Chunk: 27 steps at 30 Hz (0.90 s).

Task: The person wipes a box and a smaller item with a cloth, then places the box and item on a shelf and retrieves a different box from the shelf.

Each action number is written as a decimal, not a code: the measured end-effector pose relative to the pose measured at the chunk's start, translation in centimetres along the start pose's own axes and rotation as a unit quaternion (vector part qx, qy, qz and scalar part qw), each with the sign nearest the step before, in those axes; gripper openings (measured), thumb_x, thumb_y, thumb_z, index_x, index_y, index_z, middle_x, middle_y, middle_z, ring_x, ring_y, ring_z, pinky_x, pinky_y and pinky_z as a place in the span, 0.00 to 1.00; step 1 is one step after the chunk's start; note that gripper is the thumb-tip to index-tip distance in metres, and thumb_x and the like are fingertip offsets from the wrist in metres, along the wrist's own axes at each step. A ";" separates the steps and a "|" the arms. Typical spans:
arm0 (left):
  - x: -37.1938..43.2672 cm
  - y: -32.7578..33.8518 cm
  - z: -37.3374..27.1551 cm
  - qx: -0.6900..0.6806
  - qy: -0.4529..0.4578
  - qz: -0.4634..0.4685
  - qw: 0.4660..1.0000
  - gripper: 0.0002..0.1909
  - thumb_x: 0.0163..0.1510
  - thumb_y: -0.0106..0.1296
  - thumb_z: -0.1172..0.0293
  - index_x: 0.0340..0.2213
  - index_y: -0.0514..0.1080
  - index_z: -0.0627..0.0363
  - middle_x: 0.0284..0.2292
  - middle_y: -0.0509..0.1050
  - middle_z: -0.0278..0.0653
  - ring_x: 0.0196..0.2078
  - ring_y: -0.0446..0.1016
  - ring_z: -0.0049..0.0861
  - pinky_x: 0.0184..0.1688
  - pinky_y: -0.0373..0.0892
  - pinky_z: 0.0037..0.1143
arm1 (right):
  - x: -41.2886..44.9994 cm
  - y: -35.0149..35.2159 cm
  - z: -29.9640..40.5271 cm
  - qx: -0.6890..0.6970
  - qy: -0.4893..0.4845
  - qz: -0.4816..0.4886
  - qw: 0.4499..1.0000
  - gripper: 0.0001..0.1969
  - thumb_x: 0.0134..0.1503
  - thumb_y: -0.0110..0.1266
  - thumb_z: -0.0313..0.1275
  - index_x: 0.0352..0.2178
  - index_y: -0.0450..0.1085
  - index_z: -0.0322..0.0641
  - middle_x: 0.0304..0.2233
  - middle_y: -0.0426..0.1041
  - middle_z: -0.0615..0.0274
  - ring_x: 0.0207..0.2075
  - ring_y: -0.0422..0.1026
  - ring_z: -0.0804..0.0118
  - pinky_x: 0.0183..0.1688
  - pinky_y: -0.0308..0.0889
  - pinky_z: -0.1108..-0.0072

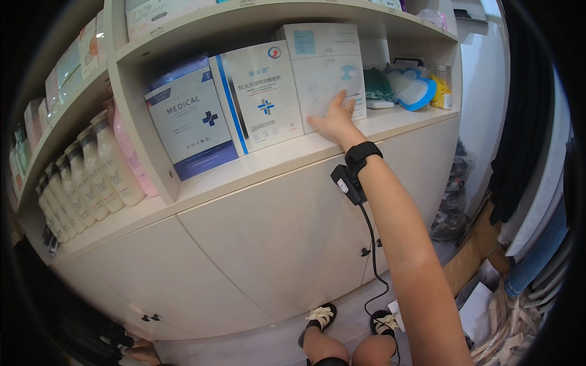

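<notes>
My right hand point(336, 118) reaches up to the shelf, with fingers spread at the lower front of a white box point(318, 68) with pale blue print. The fingertips appear to rest on the box face; nothing is gripped. Black straps circle the wrist and hold a small black device point(348, 185) with a cable. Left of that box stands a white box with a blue stripe point(265, 96). Beside it leans a white and dark blue box point(194, 123) marked as medical. My left hand is out of view.
Blue-edged packs point(414, 89) and a clear jar with yellow contents point(442, 87) stand right on the shelf point(274, 153). White bottles point(114, 164) line the left bay. Cabinet doors point(256, 228) lie below. Clothes point(533, 196) hang at right; the cable dangles towards my feet.
</notes>
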State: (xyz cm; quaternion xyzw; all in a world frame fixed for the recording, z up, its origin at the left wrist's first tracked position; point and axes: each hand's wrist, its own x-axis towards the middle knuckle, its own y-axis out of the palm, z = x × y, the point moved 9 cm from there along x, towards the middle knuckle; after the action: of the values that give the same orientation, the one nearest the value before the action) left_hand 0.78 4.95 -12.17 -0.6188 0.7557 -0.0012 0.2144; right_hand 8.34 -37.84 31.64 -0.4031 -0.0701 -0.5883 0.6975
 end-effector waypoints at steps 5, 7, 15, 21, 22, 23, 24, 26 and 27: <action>0.9 0.1 -0.2 0.004 0.005 0.032 0.999 0.10 0.39 0.51 0.68 0.20 0.70 0.64 0.15 0.69 0.39 0.17 0.65 0.19 0.21 0.62 0.23 | 0.0 -0.3 -0.4 0.007 0.005 -0.032 0.999 0.51 0.37 0.56 0.38 0.50 0.28 0.26 0.48 0.33 0.25 0.53 0.38 0.37 0.53 0.42 0.70; 1.1 0.1 -0.3 0.008 -0.002 0.039 0.999 0.10 0.39 0.51 0.68 0.20 0.70 0.64 0.15 0.69 0.39 0.18 0.65 0.19 0.21 0.62 0.23 | -0.5 -0.8 0.0 -0.007 0.014 -0.051 0.999 0.50 0.36 0.57 0.38 0.51 0.30 0.27 0.48 0.38 0.26 0.51 0.42 0.37 0.52 0.45 0.70; 1.5 0.4 -0.4 0.013 -0.011 0.056 0.998 0.10 0.39 0.50 0.68 0.20 0.70 0.64 0.15 0.69 0.38 0.18 0.64 0.18 0.22 0.62 0.23 | -0.9 -1.3 0.3 -0.033 -0.013 -0.105 0.994 0.47 0.36 0.57 0.37 0.49 0.36 0.25 0.44 0.48 0.32 0.46 0.51 0.40 0.48 0.52 0.70; 1.6 0.7 -0.4 0.015 -0.014 0.062 0.998 0.09 0.40 0.50 0.68 0.21 0.70 0.64 0.15 0.69 0.37 0.18 0.64 0.18 0.22 0.62 0.23 | -1.2 -0.8 0.6 -0.057 -0.011 -0.104 0.993 0.45 0.38 0.56 0.38 0.48 0.38 0.22 0.45 0.48 0.32 0.47 0.51 0.40 0.48 0.53 0.70; 1.6 0.6 -0.4 0.015 -0.015 0.065 0.998 0.09 0.40 0.50 0.68 0.21 0.70 0.64 0.15 0.69 0.37 0.18 0.64 0.18 0.22 0.61 0.23 | -1.3 -0.9 0.7 -0.056 -0.011 -0.104 0.993 0.45 0.38 0.56 0.38 0.48 0.38 0.22 0.45 0.48 0.32 0.47 0.51 0.40 0.48 0.53 0.70; 1.6 0.8 -0.3 0.016 -0.015 0.065 0.998 0.09 0.40 0.50 0.68 0.21 0.70 0.64 0.15 0.69 0.37 0.18 0.64 0.18 0.22 0.61 0.23 | -1.3 -1.1 0.7 -0.054 -0.008 -0.104 0.993 0.44 0.38 0.56 0.37 0.48 0.38 0.22 0.45 0.48 0.32 0.47 0.51 0.40 0.48 0.53 0.70; 1.5 0.8 -0.3 0.016 -0.016 0.067 0.997 0.09 0.40 0.50 0.68 0.21 0.70 0.64 0.15 0.69 0.37 0.19 0.64 0.18 0.22 0.61 0.23 | -1.3 -1.1 0.6 -0.052 -0.005 -0.103 0.993 0.44 0.38 0.57 0.37 0.48 0.39 0.21 0.45 0.48 0.32 0.47 0.51 0.41 0.48 0.54 0.70; 1.5 0.8 -0.2 0.014 -0.017 0.071 0.997 0.09 0.40 0.50 0.69 0.21 0.70 0.64 0.15 0.69 0.36 0.19 0.64 0.18 0.22 0.61 0.23 | -1.4 -1.3 0.6 -0.040 -0.014 -0.111 0.993 0.44 0.38 0.57 0.37 0.48 0.39 0.21 0.44 0.48 0.32 0.47 0.52 0.41 0.47 0.54 0.70; 1.4 0.8 -0.1 0.012 -0.020 0.072 0.997 0.09 0.40 0.50 0.69 0.21 0.70 0.64 0.15 0.69 0.36 0.19 0.64 0.18 0.22 0.61 0.23 | -1.7 -1.4 0.8 -0.027 -0.023 -0.118 0.992 0.44 0.38 0.57 0.36 0.47 0.40 0.21 0.44 0.49 0.32 0.46 0.52 0.41 0.47 0.54 0.71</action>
State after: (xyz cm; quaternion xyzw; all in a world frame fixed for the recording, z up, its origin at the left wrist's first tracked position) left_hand -0.21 3.81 -12.73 -0.5604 0.7936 0.0168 0.2363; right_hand 6.94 -36.04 31.89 -0.4240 -0.1173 -0.6589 0.6103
